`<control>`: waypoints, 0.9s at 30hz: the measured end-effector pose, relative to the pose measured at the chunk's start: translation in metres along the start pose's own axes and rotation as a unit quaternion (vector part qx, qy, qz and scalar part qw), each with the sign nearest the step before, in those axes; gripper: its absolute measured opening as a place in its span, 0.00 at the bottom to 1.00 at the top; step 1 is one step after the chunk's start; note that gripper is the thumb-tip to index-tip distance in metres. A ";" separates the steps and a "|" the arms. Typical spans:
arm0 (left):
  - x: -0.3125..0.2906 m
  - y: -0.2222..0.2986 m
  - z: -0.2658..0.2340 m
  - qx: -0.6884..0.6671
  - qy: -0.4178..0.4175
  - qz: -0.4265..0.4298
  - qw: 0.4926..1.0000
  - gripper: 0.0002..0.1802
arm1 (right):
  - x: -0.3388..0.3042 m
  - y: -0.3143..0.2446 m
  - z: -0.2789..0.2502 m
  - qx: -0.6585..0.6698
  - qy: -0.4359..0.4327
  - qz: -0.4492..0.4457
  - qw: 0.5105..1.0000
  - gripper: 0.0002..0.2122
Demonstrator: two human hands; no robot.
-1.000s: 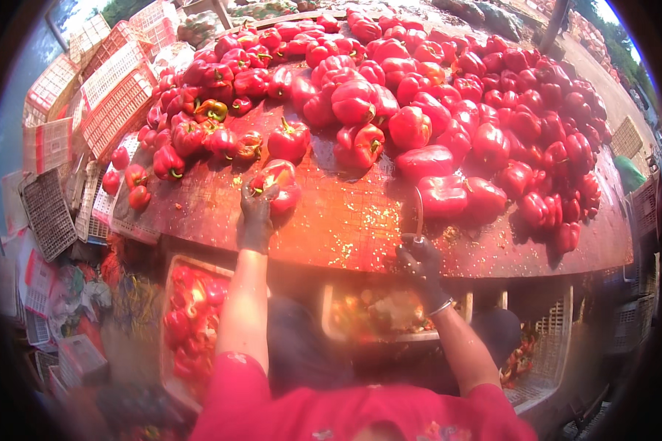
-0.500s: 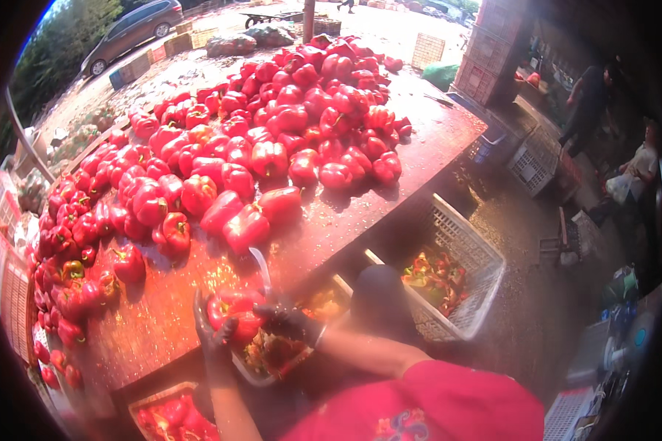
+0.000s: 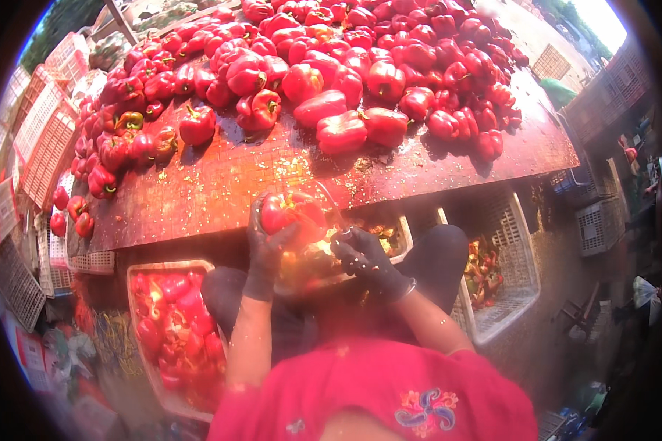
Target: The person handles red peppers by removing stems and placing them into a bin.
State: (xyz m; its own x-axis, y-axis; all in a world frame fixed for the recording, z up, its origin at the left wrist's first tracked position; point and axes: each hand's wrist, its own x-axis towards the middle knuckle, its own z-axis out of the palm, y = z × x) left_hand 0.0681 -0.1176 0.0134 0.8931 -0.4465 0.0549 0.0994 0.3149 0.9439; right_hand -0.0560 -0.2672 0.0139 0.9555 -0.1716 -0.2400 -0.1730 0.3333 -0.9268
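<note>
The left hand point(image 3: 265, 246) grips a red pepper point(image 3: 276, 212); the right hand point(image 3: 369, 259) closes around a knife handle point(image 3: 343, 234). From here, any lettering on the stacked crates point(image 3: 49, 136) is too blurred.

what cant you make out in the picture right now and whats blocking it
All in the head view:
Red pepper: underside, hidden by the left hand and haze.
Curved knife: most of its handle, hidden by the right hand.
Middle crate: part of its contents, behind hands and pepper.
White thing, far right: too small and blurred to name.
</note>
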 end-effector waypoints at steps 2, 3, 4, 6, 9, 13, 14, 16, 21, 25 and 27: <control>0.003 -0.005 -0.007 0.038 0.000 0.012 0.999 0.38 | 0.000 0.000 0.006 -0.058 -0.037 -0.010 0.998 0.09; 0.003 -0.005 -0.009 0.036 0.005 0.013 0.999 0.38 | 0.000 -0.002 0.011 -0.095 -0.053 -0.031 0.994 0.08; 0.004 -0.007 -0.005 0.031 0.006 0.015 0.999 0.38 | -0.003 -0.007 0.015 -0.067 -0.040 -0.027 0.997 0.08; 0.006 -0.015 -0.002 0.042 0.016 0.029 0.999 0.38 | -0.001 0.000 0.012 -0.084 -0.053 -0.037 0.994 0.08; 0.003 -0.032 0.006 0.028 0.055 0.027 0.998 0.34 | -0.003 0.054 -0.020 -0.226 -0.034 -0.125 0.965 0.10; 0.016 -0.035 -0.030 -0.215 -0.003 0.023 0.976 0.25 | -0.023 0.089 -0.042 -0.259 -0.008 -0.038 0.965 0.11; 0.016 -0.029 -0.035 -0.213 -0.015 0.003 0.977 0.26 | -0.028 0.071 -0.039 -0.229 0.026 -0.050 0.972 0.12; 0.014 -0.028 -0.015 -0.149 -0.039 -0.026 0.988 0.28 | -0.034 0.034 -0.032 -0.184 0.109 -0.060 0.975 0.13; -0.007 -0.026 0.039 -0.027 -0.163 -0.084 0.983 0.33 | -0.005 -0.015 -0.044 -0.136 0.117 -0.172 0.969 0.30; -0.020 -0.032 0.051 0.028 -0.159 -0.023 0.987 0.31 | 0.017 -0.008 -0.053 -0.110 0.016 -0.216 0.970 0.32; 0.000 -0.073 0.016 0.051 -0.277 -0.057 0.958 0.28 | 0.014 0.000 -0.065 -0.098 0.004 -0.245 0.965 0.21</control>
State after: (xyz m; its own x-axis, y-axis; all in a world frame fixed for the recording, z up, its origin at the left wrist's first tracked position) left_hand 0.0535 -0.1541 -0.0508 0.5059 -0.8582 0.0867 0.1141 0.1662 0.9795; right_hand -0.0586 -0.3300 -0.0081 0.9322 -0.2716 0.2390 0.2561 0.0285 -0.9662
